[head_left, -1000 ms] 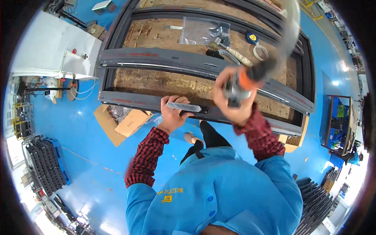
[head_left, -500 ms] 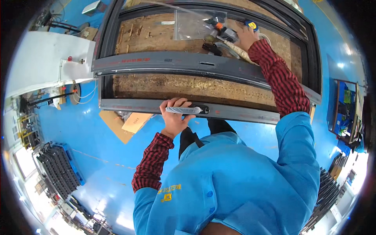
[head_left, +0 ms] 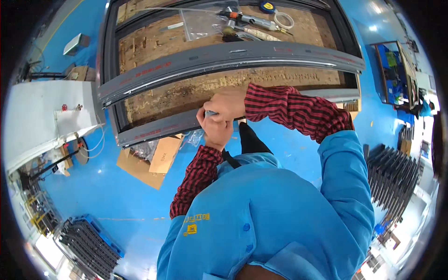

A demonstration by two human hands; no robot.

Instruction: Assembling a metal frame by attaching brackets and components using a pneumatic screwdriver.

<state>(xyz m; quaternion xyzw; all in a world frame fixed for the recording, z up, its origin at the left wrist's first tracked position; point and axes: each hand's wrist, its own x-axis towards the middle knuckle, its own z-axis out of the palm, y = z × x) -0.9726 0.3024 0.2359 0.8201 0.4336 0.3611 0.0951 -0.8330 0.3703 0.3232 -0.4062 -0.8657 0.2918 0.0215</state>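
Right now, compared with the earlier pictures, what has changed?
The right hand let go of the orange-collared tool, now lying over the wooden board, and came back toward the body, to the left hand. That one stayed at the gray handle.

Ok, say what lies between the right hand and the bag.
In the head view, a grey bar crosses between right hand and bag, with wood showing either side.

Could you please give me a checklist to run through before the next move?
1. Left grip closed around the grey handle: ok.
2. Right grip firm on the handle: cannot tell, its fingers are largely hidden.
3. Handle's joint with the near rail visible: not ok, covered.
4. Orange-collared tool out of both hands: ok.
5. Tape measure away from both hands: ok.
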